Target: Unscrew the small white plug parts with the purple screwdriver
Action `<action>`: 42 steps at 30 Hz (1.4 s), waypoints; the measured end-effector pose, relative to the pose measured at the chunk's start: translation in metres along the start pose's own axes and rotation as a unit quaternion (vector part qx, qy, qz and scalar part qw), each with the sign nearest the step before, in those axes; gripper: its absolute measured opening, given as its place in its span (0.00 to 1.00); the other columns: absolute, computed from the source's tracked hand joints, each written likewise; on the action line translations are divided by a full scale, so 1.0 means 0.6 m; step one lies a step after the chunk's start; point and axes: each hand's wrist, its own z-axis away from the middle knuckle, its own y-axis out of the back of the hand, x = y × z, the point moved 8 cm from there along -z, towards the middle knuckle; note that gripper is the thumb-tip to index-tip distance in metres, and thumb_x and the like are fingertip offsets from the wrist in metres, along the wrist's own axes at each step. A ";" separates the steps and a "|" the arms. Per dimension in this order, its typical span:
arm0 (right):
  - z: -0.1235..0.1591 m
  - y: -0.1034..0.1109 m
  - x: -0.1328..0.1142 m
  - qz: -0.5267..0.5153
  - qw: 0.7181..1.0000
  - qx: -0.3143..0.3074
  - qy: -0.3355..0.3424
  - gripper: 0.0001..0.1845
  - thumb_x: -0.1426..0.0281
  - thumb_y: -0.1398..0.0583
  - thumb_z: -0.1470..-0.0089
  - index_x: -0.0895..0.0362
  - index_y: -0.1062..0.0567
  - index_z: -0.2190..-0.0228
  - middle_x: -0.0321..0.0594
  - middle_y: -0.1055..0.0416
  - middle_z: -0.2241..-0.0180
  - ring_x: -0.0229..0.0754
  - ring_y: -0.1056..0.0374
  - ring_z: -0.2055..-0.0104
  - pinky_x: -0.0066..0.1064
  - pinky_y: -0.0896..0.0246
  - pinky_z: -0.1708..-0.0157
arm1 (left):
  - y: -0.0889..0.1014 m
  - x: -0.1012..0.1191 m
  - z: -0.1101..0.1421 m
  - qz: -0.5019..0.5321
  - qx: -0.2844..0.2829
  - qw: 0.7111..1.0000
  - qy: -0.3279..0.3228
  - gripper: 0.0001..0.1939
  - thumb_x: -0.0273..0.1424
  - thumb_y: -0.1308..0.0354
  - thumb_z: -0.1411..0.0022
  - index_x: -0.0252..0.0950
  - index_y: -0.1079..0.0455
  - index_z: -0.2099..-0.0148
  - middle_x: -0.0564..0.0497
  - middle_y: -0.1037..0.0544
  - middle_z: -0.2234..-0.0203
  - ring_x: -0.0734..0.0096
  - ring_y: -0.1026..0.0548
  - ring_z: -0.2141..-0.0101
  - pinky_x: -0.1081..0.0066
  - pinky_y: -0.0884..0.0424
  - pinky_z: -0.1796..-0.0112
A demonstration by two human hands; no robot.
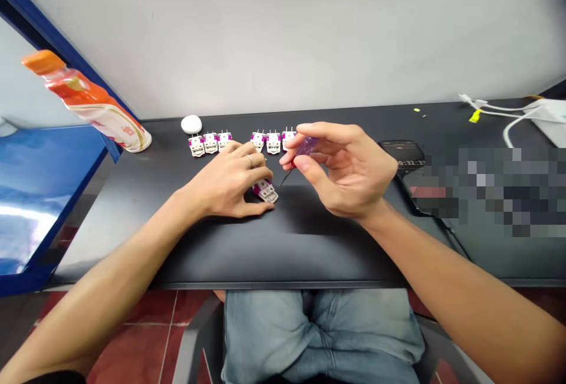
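Observation:
My left hand point(234, 180) rests on the black table with its fingers closed around a small white-and-purple plug part point(266, 191), partly hidden under the fingers. A screwdriver point(306, 147) with a clear purple handle is pinched between the thumb and fingers of my right hand point(349, 166). Its thin dark shaft points down and left, the tip close to the right side of the held part; whether they touch I cannot tell. Behind my hands stand more such parts in two groups, one on the left point(211, 143) and one in the middle point(273, 143), their metal pins upward.
A white rounded case point(191, 124) lies by the left group. An orange-capped bottle point(92, 104) stands at the far left. On the right are a phone point(403, 154) showing a timer, a cable, and a white power strip point(550, 121) with cords. The table's front edge point(283, 285) borders my lap.

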 end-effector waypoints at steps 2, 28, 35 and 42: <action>0.003 -0.002 0.003 -0.001 1.000 -0.010 -0.010 0.26 0.80 0.30 0.32 0.47 0.14 0.38 0.38 0.12 0.50 0.42 0.12 0.56 0.34 0.07 0.60 | -0.011 0.008 -0.003 0.008 -0.015 1.000 -0.002 0.25 0.55 0.31 0.27 0.38 0.16 0.48 0.38 0.16 0.53 0.41 0.21 0.48 0.47 0.27 0.47; 0.014 -0.036 -0.015 0.120 0.990 -0.018 0.075 0.22 0.76 0.27 0.31 0.45 0.12 0.40 0.36 0.07 0.50 0.45 0.09 0.56 0.36 0.06 0.55 | -0.027 -0.005 -0.005 0.110 -0.009 0.994 0.006 0.17 0.47 0.32 0.24 0.39 0.20 0.47 0.40 0.14 0.50 0.44 0.19 0.47 0.50 0.26 0.47; 0.014 -0.041 0.013 0.045 0.992 -0.113 0.012 0.23 0.72 0.40 0.21 0.48 0.18 0.32 0.44 0.12 0.44 0.45 0.11 0.50 0.44 0.10 0.43 | -0.028 -0.011 -0.005 0.129 -0.015 0.991 0.022 0.16 0.47 0.30 0.27 0.40 0.21 0.51 0.42 0.15 0.55 0.46 0.20 0.50 0.50 0.25 0.46; 0.005 -0.029 -0.008 0.094 0.989 -0.075 0.092 0.33 0.78 0.34 0.27 0.41 0.20 0.28 0.37 0.10 0.50 0.45 0.13 0.50 0.41 0.11 0.45 | -0.027 -0.008 -0.002 0.125 -0.008 0.992 0.014 0.18 0.49 0.31 0.25 0.40 0.21 0.51 0.41 0.15 0.52 0.45 0.20 0.47 0.50 0.25 0.44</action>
